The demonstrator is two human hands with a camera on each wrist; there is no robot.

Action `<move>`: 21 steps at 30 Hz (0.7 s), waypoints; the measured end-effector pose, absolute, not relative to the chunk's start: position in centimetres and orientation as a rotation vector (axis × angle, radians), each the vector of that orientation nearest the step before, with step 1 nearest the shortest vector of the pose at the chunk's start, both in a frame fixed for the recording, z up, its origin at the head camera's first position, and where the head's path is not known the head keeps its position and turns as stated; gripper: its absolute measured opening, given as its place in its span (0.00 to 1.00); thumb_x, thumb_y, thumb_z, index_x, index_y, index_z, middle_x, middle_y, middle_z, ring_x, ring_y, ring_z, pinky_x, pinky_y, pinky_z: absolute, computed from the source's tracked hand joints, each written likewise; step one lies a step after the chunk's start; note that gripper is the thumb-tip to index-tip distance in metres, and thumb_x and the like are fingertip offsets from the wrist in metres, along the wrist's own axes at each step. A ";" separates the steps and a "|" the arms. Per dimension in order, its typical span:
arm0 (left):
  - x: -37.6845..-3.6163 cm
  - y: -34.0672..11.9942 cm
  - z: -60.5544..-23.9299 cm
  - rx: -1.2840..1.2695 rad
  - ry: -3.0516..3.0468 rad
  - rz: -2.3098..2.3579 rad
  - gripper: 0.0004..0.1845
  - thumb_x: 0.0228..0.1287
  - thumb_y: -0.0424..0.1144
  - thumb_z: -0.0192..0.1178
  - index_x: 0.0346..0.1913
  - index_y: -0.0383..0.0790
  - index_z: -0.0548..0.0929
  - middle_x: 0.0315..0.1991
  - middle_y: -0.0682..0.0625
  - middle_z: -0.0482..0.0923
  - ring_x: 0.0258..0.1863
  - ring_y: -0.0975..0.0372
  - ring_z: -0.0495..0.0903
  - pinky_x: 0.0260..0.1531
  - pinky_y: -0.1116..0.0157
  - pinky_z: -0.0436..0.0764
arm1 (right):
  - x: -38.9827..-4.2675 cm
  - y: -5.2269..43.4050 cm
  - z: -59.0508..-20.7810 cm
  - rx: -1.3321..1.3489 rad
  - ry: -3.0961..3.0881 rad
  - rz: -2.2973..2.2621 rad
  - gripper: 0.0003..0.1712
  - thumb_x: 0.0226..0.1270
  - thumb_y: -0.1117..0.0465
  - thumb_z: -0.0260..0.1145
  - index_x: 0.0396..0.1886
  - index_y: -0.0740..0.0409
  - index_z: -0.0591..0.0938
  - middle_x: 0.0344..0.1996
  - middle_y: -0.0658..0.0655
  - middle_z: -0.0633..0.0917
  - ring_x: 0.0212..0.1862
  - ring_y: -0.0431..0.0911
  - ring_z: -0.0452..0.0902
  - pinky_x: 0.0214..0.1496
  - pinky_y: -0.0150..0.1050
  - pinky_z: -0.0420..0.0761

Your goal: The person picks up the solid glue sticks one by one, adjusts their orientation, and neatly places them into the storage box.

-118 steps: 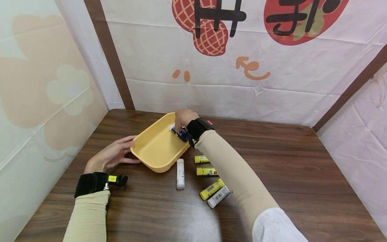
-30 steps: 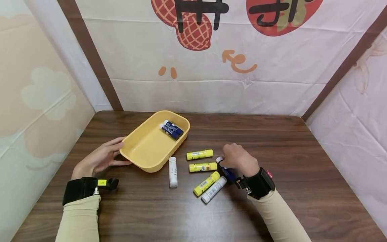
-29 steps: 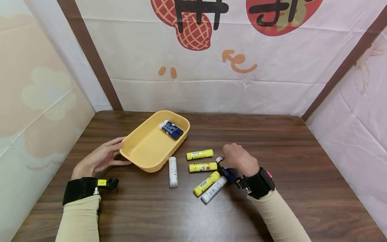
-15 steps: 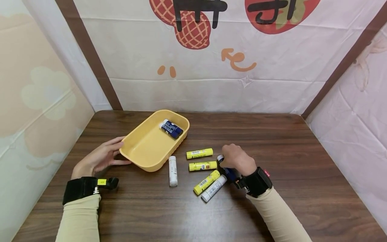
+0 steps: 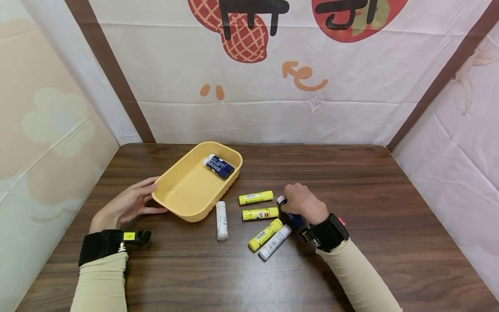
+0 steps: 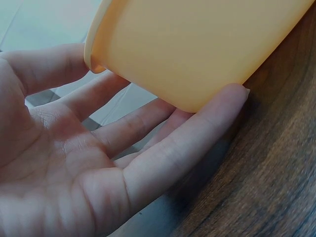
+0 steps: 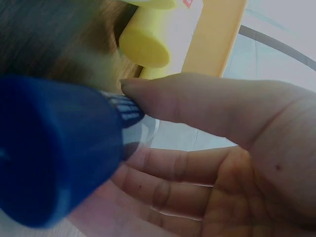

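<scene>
Against the near left end of a yellow plastic bin (image 5: 179, 190) rests my left hand (image 5: 130, 203). In the left wrist view, its fairly straight fingers (image 6: 133, 126) and thumb touch the bin's end wall and lower edge. My right hand (image 5: 306, 203) pinches a dark blue glue stick (image 7: 64, 143) with a white end, low over the table. Its thumb lies on one side of the stick and the fingers curl on the other. Two dark blue glue sticks (image 5: 218, 166) lie side by side at the bin's far right end.
Left of the right hand lie several glue sticks: a yellow one (image 5: 255, 197), another yellow one (image 5: 260, 214), a third yellow one (image 5: 265, 235) beside a white one (image 5: 274, 242). Another white glue stick (image 5: 221, 221) lies near the bin's front corner. Fabric walls border the wooden table (image 5: 374, 208).
Since the oldest frame, my right hand has left the bin, where two blue glue sticks lie, and moved right to another blue one. During the last second it barely moves; the left hand stays.
</scene>
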State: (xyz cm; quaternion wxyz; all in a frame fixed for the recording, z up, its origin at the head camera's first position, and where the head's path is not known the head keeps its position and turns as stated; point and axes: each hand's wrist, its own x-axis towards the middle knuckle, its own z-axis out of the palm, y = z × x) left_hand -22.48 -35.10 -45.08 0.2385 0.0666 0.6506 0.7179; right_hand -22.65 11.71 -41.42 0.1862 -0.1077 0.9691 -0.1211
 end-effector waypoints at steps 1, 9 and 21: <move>-22.5 -35.1 -45.1 0.181 1.778 1.971 0.32 0.86 0.42 0.44 0.84 0.42 0.49 0.63 0.66 0.76 0.59 0.71 0.81 0.54 0.53 0.89 | -22.7 11.7 -41.5 -0.306 2.734 -0.349 0.19 0.70 0.65 0.68 0.21 0.54 0.71 0.19 0.51 0.62 0.23 0.43 0.60 0.27 0.35 0.61; -22.5 -35.1 -45.1 0.162 1.795 1.956 0.33 0.85 0.43 0.44 0.84 0.42 0.47 0.62 0.67 0.75 0.58 0.71 0.81 0.55 0.52 0.89 | -22.8 11.7 -41.7 -0.279 2.736 -0.374 0.10 0.74 0.62 0.67 0.31 0.58 0.77 0.22 0.53 0.67 0.24 0.45 0.62 0.29 0.39 0.61; -22.5 -35.2 -45.0 0.158 1.792 1.956 0.30 0.85 0.43 0.44 0.83 0.44 0.52 0.62 0.66 0.77 0.58 0.72 0.81 0.55 0.51 0.88 | -22.9 11.9 -41.8 -0.300 2.759 -0.400 0.08 0.74 0.61 0.67 0.35 0.58 0.79 0.25 0.56 0.74 0.26 0.46 0.65 0.30 0.40 0.62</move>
